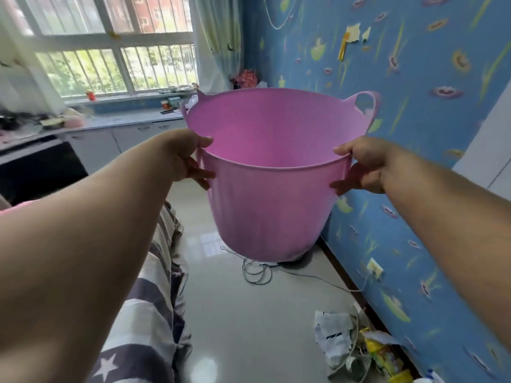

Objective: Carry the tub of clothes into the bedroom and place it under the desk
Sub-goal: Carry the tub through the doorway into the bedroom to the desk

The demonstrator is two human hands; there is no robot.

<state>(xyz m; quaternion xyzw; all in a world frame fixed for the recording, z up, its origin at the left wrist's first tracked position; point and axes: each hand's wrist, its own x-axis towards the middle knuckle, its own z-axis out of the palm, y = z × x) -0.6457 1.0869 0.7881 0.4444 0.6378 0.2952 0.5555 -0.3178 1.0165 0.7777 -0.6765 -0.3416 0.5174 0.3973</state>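
A pink plastic tub (271,205) with two loop handles hangs in the air in front of me, above the tiled floor. I see no clothes inside it. My left hand (188,158) grips its rim on the left side, thumb over the edge. On the right side my right hand (362,165) holds the rim the same way. The tub tilts slightly toward me, so its pink inside shows. No desk is visible.
A bed with striped, star-print bedding (154,313) lies at lower left. The blue patterned wall (414,106) runs along the right. A coiled cord (257,272) and litter (359,346) lie on the floor. White cabinets with a cluttered counter (124,125) stand under the window.
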